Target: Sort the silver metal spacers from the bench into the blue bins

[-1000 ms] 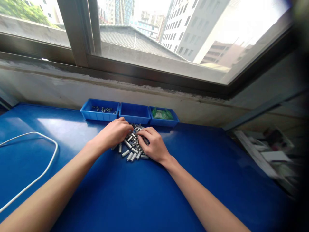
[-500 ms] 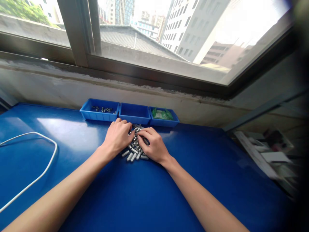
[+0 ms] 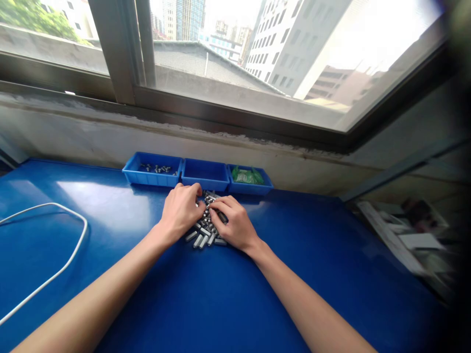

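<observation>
A pile of small silver metal parts (image 3: 204, 229) lies on the blue tabletop, with hexagonal standoffs (image 3: 203, 241) along its near edge. At the pile's left side is my left hand (image 3: 182, 208), its thumb and forefinger apart in a curve and nothing seen between them. My right hand (image 3: 235, 220) rests over the pile's right side with thumb and forefinger closed in a pinch. Whatever those fingertips hold is too small to make out. Both hands cover part of the pile.
Behind the pile, three blue bins stand in a row: the left bin (image 3: 152, 179) with several screws, the middle bin (image 3: 205, 184), and the right bin (image 3: 252, 189) with a green-and-clear plastic bag (image 3: 247, 175). A white cable (image 3: 81, 238) curves across the left. Beyond are a wall and window.
My left forefinger has lifted and spread slightly from the thumb. The right hand stays in nearly the same place, pinching over the pile. The view has tilted up very slightly.
</observation>
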Demonstrator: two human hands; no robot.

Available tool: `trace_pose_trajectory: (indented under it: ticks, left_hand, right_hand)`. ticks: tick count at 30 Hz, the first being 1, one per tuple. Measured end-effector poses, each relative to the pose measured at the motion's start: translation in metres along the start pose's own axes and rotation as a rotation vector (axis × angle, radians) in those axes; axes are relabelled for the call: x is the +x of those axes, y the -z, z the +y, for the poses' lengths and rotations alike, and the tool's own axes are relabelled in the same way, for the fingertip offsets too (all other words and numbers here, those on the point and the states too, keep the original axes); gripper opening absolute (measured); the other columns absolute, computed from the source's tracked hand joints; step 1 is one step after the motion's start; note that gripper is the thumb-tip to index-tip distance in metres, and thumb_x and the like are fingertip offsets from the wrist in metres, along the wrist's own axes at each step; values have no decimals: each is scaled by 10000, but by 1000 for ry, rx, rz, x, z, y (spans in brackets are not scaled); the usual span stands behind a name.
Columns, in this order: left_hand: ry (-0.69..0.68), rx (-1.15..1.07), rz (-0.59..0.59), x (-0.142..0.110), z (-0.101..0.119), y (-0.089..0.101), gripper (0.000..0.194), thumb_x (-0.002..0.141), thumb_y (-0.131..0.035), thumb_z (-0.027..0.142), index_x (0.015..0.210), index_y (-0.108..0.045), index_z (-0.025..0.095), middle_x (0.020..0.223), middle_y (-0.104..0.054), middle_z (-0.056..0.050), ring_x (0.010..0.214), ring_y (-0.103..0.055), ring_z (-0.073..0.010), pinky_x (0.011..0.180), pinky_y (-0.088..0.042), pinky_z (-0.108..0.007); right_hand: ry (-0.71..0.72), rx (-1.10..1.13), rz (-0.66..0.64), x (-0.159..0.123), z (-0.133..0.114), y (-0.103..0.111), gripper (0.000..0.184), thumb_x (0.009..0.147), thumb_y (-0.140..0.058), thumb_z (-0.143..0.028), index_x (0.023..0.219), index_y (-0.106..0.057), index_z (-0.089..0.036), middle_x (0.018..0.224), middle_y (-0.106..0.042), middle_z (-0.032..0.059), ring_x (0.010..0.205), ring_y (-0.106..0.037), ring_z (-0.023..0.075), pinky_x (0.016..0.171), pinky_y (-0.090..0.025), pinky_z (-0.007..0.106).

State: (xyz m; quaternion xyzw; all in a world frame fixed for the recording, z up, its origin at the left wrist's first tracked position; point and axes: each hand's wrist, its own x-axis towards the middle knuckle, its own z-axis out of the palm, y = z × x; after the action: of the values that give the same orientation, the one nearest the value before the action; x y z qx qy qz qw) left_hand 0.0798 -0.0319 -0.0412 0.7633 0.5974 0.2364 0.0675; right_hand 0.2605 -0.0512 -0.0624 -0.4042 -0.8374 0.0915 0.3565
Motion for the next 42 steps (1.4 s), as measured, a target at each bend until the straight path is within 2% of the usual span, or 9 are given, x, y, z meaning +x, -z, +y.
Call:
trace_pose_trajectory:
  ticks: [4, 13, 19, 23, 29, 33, 36, 39, 42]
  left_hand:
    - [6, -79, -27, 2, -5, 3, 226, 824, -579, 179, 1032, -661, 215, 873, -748, -34, 870, -682, -266, 719, -457, -336]
    - [-72, -250, -11, 13, -23, 7, 220, 875, -570, 195, 1068, -673, 216, 849, -749, -22, 815, -700, -216, 749, -483, -301]
    - [-155, -1, -87, 14, -25, 21, 156, 890, -594, 321, 922, -701, 211, 869, -735, -59, 884, -677, -259, 741, -480, -318]
    - [-163, 119, -99, 9, -18, 20, 186, 877, -623, 375, 893, -697, 204, 865, -727, -84, 911, -658, -287, 699, -478, -321]
    - [-97, 115, -71, 5, -5, 11, 156, 883, -574, 289, 871, -701, 197, 893, -736, -94, 934, -660, -296, 731, -495, -346]
    - [-36, 55, -82, 5, -6, 8, 162, 866, -563, 265, 822, -704, 200, 885, -742, -93, 914, -679, -293, 729, -496, -349]
    - [-49, -28, -84, 8, -10, 6, 154, 839, -584, 229, 921, -711, 197, 885, -745, -73, 899, -688, -277, 759, -502, -344]
    - [-133, -117, -68, 10, -15, 3, 253, 828, -594, 176, 1064, -684, 192, 904, -740, -52, 922, -683, -257, 801, -501, -332]
    - [-185, -148, -62, 11, -18, 2, 299, 839, -564, 141, 1115, -661, 202, 904, -724, -42, 895, -683, -238, 776, -494, -316]
  right_hand:
    - [-8, 11, 5, 1, 0, 0, 120, 946, -581, -167, 979, -694, -190, 1028, -708, 81, 968, -629, 227, 892, -536, 406]
    - [-23, 28, 16, 1, -2, 1, 118, 950, -582, -177, 977, -695, -199, 1017, -714, 73, 976, -638, 221, 902, -538, 392]
    - [-39, 40, 29, 1, -1, 1, 117, 956, -580, -189, 978, -693, -209, 1016, -715, 73, 985, -643, 226, 905, -545, 402]
    - [-34, 42, 29, 1, -1, 1, 121, 953, -581, -179, 987, -691, -217, 1022, -714, 72, 982, -643, 225, 900, -549, 404]
    - [-20, 40, 26, 0, -1, 1, 118, 940, -589, -167, 975, -693, -212, 1016, -717, 70, 968, -643, 222, 886, -545, 392]
    - [-19, 42, 20, 1, -1, 1, 118, 934, -595, -158, 977, -693, -204, 1018, -716, 68, 968, -639, 219, 884, -542, 389]
    - [-23, 42, 20, 1, -1, 1, 120, 935, -595, -158, 978, -694, -209, 1019, -717, 68, 966, -640, 221, 887, -543, 396]
    - [-27, 47, 21, 1, -1, 2, 123, 936, -594, -160, 980, -694, -217, 1022, -717, 68, 973, -641, 223, 894, -546, 401]
    - [-27, 49, 16, 1, -1, 2, 124, 936, -593, -159, 983, -693, -215, 1024, -716, 68, 978, -639, 222, 895, -547, 398]
